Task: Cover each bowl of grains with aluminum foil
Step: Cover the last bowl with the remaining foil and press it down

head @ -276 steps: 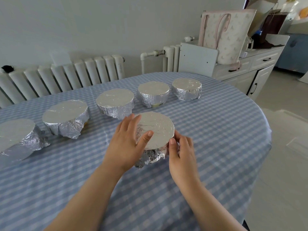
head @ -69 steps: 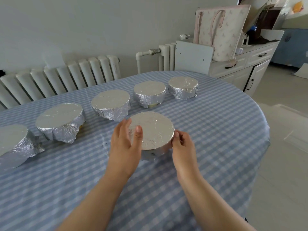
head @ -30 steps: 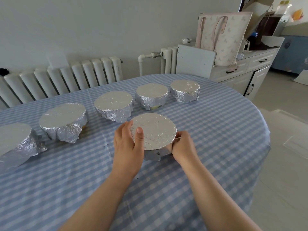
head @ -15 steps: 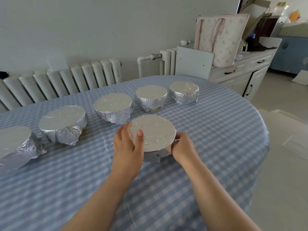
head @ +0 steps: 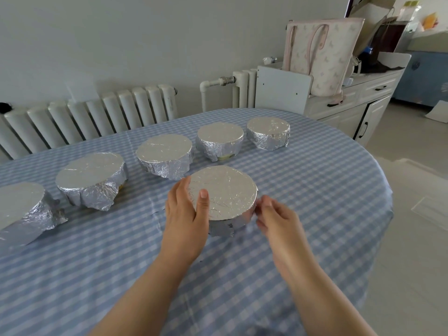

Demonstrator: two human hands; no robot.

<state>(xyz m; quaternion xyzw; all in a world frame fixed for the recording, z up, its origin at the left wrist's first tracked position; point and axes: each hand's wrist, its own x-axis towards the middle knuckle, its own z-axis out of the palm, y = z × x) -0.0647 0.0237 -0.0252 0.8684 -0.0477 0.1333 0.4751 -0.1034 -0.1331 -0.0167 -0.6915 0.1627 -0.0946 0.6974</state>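
Six foil-covered bowls stand on the worktop (head: 315, 202), which wears a blue and white checked cloth. Five form a curved row along the far side: the leftmost bowl (head: 19, 209) cut by the frame edge, the second bowl (head: 91, 179), the third bowl (head: 164, 155), the fourth bowl (head: 219, 140) and the fifth bowl (head: 268, 132) at the right end. A sliver of yellow shows under the foil of the fourth. The sixth, the near bowl (head: 225, 192), sits alone in front of the third and fourth, its foil top flat and creased.

The left hand (head: 186, 214) cups the near bowl's left side, thumb lying on the foil top, fingers curved round the rim. The right hand (head: 276, 219) is blurred, just beside the bowl's right edge; its fingers look loosely curled, and whether its grip holds the foil cannot be told.

Behind the worktop stand two white radiators, a long radiator (head: 97, 112) and a short radiator (head: 244, 88), and one white cabinet (head: 351, 103) carrying a pale tote bag (head: 322, 54).
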